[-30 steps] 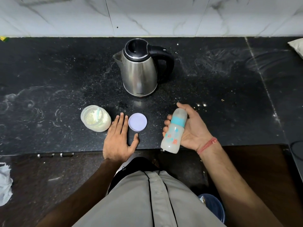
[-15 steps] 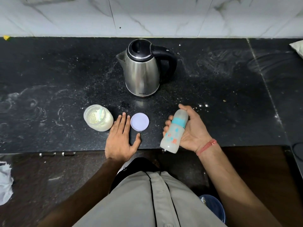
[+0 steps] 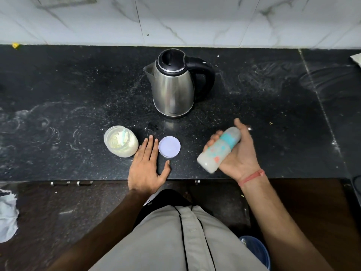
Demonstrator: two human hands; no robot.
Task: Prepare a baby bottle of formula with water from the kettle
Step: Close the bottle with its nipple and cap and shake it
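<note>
My right hand grips a capped baby bottle with a teal collar and milky white liquid, tilted with its base toward me and blurred. My left hand rests flat on the black counter, fingers straight, between an open jar of pale formula powder with a scoop inside and the jar's lilac lid. A steel kettle with a black lid and handle stands behind them, lid down, spout to the left.
White marble tiles back the counter. The counter's front edge runs just under my wrists. A blue bin sits on the floor at lower right, and crumpled white paper lies at lower left.
The bottle has tipped further over to the right in my right hand and is now motion-blurred. My left hand stays flat in the same spot.
</note>
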